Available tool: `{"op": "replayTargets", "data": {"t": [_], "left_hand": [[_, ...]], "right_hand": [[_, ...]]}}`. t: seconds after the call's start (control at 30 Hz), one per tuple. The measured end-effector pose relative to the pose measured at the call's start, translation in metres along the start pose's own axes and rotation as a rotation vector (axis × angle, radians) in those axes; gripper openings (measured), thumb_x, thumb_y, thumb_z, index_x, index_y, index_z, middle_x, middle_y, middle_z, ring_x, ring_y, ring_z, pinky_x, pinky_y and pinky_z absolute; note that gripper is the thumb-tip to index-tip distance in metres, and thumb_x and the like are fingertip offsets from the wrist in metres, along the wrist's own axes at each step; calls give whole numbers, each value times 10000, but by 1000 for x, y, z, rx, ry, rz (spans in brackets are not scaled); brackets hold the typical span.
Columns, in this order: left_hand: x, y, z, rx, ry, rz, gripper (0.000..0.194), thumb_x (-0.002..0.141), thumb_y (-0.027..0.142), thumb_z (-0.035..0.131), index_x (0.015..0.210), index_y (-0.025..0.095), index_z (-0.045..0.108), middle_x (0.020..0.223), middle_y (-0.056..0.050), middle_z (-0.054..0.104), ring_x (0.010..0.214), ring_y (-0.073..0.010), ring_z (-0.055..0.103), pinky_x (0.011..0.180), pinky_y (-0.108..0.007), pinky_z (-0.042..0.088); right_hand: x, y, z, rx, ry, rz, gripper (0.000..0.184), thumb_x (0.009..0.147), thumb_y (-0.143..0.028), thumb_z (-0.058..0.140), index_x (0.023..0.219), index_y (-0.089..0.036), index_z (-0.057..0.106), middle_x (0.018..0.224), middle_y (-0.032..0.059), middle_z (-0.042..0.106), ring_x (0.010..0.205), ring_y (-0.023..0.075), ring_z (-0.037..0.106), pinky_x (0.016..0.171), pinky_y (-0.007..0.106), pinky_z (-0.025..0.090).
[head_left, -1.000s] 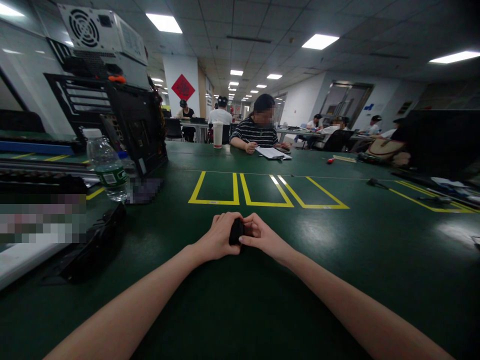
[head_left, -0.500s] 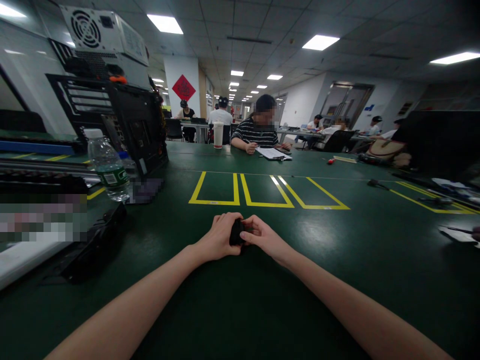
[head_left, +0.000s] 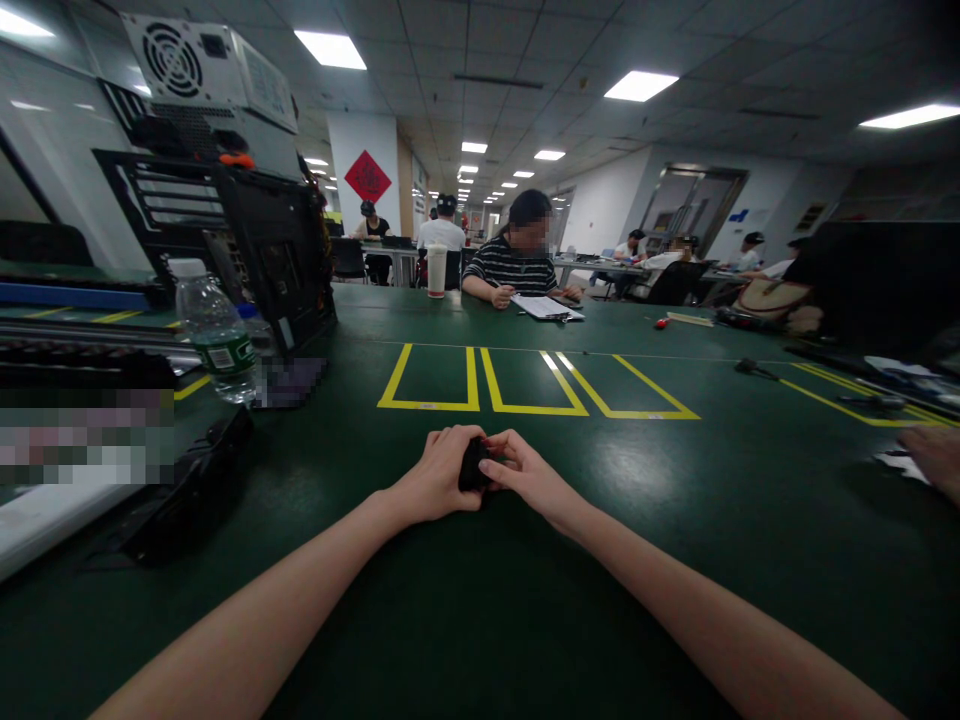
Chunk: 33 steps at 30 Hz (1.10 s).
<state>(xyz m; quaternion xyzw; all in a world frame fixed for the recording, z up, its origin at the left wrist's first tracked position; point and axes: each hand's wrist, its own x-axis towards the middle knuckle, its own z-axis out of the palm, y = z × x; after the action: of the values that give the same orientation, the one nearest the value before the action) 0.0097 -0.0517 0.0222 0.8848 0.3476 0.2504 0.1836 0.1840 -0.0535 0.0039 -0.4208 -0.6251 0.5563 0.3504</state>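
Note:
A small black object point(head_left: 472, 466) is between my two hands, low over the green tabletop point(head_left: 480, 620); its kind is too dark and too covered to make out. My left hand point(head_left: 439, 475) is wrapped round its left side, with the thumb below and the fingers above. From the right, my right hand point(head_left: 525, 472) closes on the same object, thumb on its near face and fingertips behind it. Just beyond both hands lie yellow tape outlines point(head_left: 536, 409) on the table.
At left stand a water bottle point(head_left: 217, 335) and an open computer case point(head_left: 277, 250) with a power supply point(head_left: 210, 75) on top. Across the table a person point(head_left: 510, 255) sits at a clipboard point(head_left: 546, 307) near a cup point(head_left: 436, 272). Another person's hand point(head_left: 937, 455) reaches in at right.
Another person's hand has come further in at the right edge, over the white paper there. My own hands and the black object have hardly moved.

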Motion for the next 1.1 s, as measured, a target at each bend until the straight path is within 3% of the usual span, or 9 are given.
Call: {"op": "replayTargets", "data": {"t": [0.13,0.3,0.53,0.77,0.97,1.1], "left_hand": [[0,-3,3,6,11,-1,528,652,239,612,1103,203,340,1053,-62,449,977,-232,438,856,-391,316],[1,-2,2,24,19,14,522,641,216,612,1090,201,347,1026,-56,466,959,-233,453,856,-400,306],[0,1,-1,1,2,8,525,651,223,613,1100,211,342,1046,-56,458,967,-236,449,857,-403,312],[0,-1,2,13,2,-1,531,658,244,610,1108,198,333,1057,-64,441,985,-240,428,870,-405,310],[0,-1,1,11,-4,0,521,662,240,606,1105,199,335,1051,-61,441,972,-227,433,867,-388,315],[0,-3,3,11,4,20,519,660,233,604,1103,202,335,1046,-59,444,969,-224,437,865,-386,312]], "right_hand": [[1,0,-1,-8,-14,15,317,713,-341,552,980,-208,442,1050,43,474,925,185,509,769,374,451],[0,-1,0,38,-62,-84,325,654,-244,629,909,-209,431,988,5,495,955,171,497,839,364,416],[-2,-2,1,50,-20,-31,241,716,-349,549,891,-227,436,986,12,486,918,171,508,799,381,448],[0,1,0,15,-5,-6,309,716,-345,548,979,-222,444,1039,36,476,930,183,505,789,389,448],[-2,-2,-2,55,-74,-48,303,680,-267,605,934,-216,448,1030,17,485,972,179,498,841,378,425],[-2,-1,-1,51,-33,-51,319,671,-298,613,928,-224,440,986,12,496,955,176,503,834,385,423]]}}
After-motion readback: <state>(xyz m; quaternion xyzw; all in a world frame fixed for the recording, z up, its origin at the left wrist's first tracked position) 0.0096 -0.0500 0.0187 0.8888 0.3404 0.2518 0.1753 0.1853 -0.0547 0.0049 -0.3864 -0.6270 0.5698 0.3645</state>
